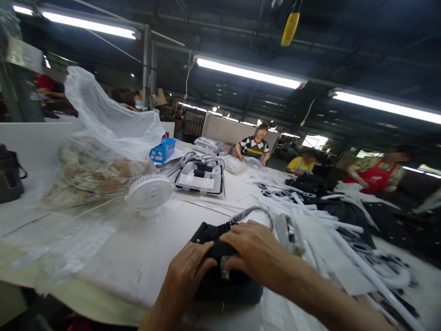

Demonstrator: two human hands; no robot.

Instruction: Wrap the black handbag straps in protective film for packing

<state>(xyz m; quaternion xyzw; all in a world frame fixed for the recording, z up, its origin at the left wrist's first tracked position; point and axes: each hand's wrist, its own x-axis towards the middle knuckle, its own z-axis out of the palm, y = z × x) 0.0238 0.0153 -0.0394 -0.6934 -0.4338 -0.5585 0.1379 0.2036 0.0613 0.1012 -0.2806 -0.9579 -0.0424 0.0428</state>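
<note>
A black handbag (230,292) lies on the worktable in front of me. Its handle (253,211), wrapped in clear plastic, arches up behind my right hand. With fingers and thumb curled over the bag's left side, my left hand (188,269) grips it. My right hand (255,250) has its fingers over the top and its thumb by a small plastic-covered metal clasp (224,267). Parts of the bag's top are hidden under my fingers.
A white fan (150,193) stands left of the bag, before a big clear plastic sack (99,170). Behind are a blue box (162,151) and a plastic-wrapped bag (199,177). White tubes and black rings (344,239) spread rightward. Co-workers (255,146) sit beyond.
</note>
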